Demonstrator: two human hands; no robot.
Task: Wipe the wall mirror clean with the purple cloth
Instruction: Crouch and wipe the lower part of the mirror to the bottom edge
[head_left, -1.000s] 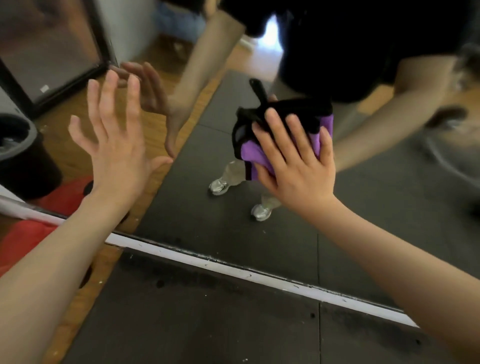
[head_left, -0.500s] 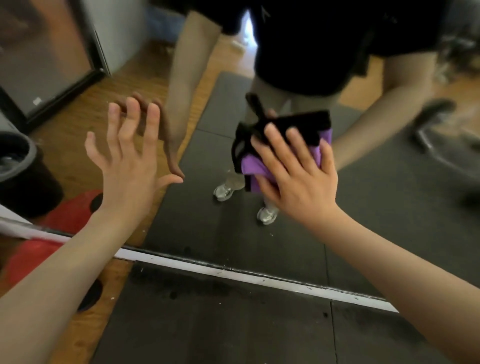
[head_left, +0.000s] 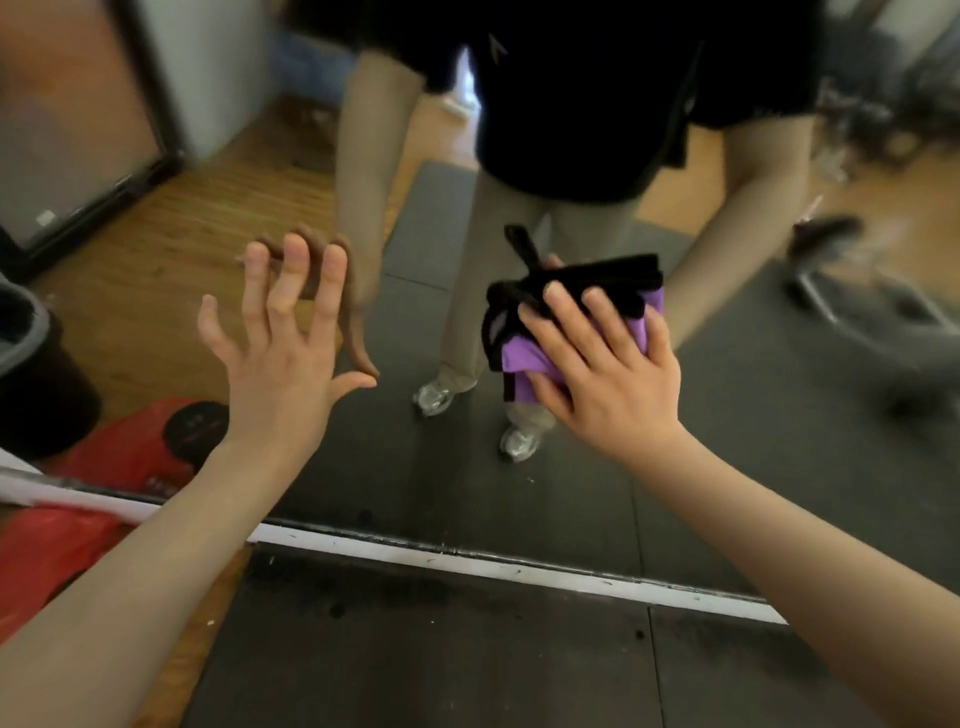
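The wall mirror fills most of the view, and its white lower frame runs across just above the floor. My right hand presses a bunched purple cloth with black edging flat against the glass, fingers spread over it. My left hand is open with fingers apart, its fingertips at the glass to the left of the cloth, holding nothing. The glass reflects a person in a black top and beige trousers, along with both arms.
Dark floor mats lie below the mirror, with wooden floor at the left. A red bag sits at the lower left by the frame. A dark round bin and a black-framed panel show at the left.
My left hand has slid down and to the right over the glass. The right hand with the cloth has shifted slightly down; the view has tilted up a little.
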